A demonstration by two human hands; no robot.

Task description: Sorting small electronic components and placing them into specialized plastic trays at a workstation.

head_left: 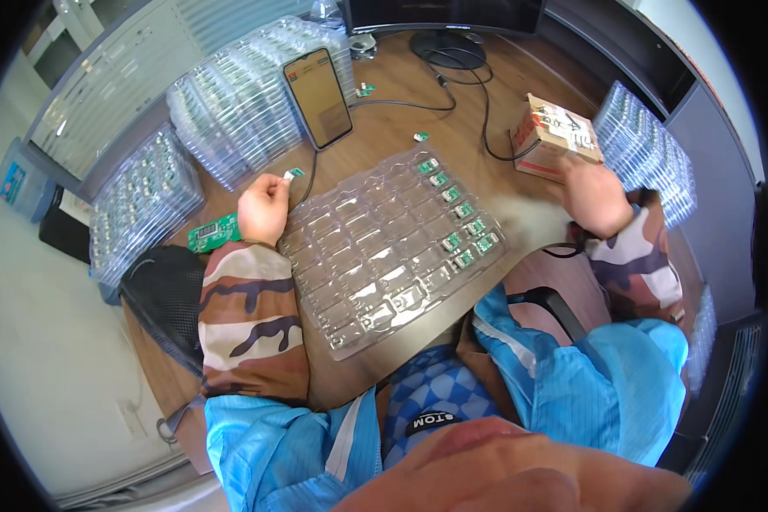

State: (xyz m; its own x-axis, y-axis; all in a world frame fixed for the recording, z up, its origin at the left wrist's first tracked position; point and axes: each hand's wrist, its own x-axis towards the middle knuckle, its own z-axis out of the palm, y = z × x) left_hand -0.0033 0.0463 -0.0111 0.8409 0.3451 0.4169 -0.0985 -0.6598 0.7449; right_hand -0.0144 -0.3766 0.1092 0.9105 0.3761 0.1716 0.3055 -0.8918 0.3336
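Left hand (264, 207) pinches a tiny green circuit board (292, 174) beside the clear plastic tray (384, 256); right hand (596, 198) reaches into the cardboard box (555, 132), fingers hidden, can't tell.

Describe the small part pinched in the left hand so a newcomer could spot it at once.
Start at the clear plastic tray in the middle of the wooden desk. Just off its upper left corner sits the left hand. Pinched at its fingertips is a tiny green circuit board with a pale end, the only one held up off the desk rather than seated in a tray pocket.
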